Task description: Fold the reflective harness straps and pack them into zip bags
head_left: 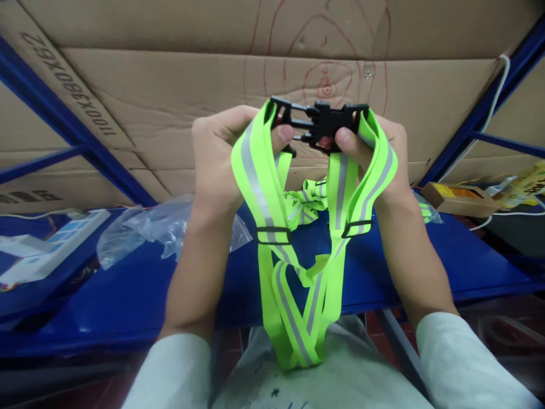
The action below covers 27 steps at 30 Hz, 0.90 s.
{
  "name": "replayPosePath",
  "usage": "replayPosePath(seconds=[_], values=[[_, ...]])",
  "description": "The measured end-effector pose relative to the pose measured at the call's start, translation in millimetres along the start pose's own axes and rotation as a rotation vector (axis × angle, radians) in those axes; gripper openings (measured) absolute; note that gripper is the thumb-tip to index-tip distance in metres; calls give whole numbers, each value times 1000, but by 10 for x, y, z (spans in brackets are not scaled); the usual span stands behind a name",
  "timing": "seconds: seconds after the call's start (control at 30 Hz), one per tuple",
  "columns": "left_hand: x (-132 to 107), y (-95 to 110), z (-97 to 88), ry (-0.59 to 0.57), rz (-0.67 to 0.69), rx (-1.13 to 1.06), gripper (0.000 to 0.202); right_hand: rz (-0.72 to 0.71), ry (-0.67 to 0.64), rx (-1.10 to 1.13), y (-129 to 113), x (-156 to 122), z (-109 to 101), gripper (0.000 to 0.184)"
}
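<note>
I hold a neon yellow-green reflective strap harness (293, 284) with grey stripes up in front of me. My left hand (221, 153) pinches the left half of its black plastic buckle (321, 122) with the strap looped over the fingers. My right hand (378, 153) pinches the right half of the buckle. The two buckle halves meet in the middle. The straps hang down in loops toward my lap, with two black slide adjusters on them. A bunched part of the same strap (306, 201) lies behind on the blue shelf.
A blue metal shelf (128, 289) runs across in front of me, backed by cardboard sheets (170, 85). A crumpled clear plastic bag (157, 227) lies at left, a white power strip (51, 244) farther left, a brown box (460, 199) and white cable at right.
</note>
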<state>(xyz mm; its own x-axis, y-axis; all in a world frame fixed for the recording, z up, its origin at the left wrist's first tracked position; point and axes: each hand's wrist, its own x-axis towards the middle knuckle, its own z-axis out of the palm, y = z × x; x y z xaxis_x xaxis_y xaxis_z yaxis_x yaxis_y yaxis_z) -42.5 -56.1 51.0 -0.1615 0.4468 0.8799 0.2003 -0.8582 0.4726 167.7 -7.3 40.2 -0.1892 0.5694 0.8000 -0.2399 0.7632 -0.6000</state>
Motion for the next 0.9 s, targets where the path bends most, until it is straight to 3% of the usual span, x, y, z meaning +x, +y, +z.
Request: replayPosePath(seconds=[0.1, 0.3, 0.47, 0.73, 0.9], values=[[-10, 18, -6, -34, 10, 80, 24, -9, 45, 64, -9, 6, 17, 33], [-15, -23, -21, -78, -21, 57, 29, -38, -10, 14, -52, 0, -11, 21], [-14, -19, -42, -97, 38, 123, 31, -73, -59, -110, -34, -11, -56, 17], [-91, 55, 146, 15, -51, 50, 24, 88, 26, 2, 1, -34, 118, 42], [-98, -16, 156, -98, -58, 49, 32, 117, -31, -76, 48, -72, 160, 41]])
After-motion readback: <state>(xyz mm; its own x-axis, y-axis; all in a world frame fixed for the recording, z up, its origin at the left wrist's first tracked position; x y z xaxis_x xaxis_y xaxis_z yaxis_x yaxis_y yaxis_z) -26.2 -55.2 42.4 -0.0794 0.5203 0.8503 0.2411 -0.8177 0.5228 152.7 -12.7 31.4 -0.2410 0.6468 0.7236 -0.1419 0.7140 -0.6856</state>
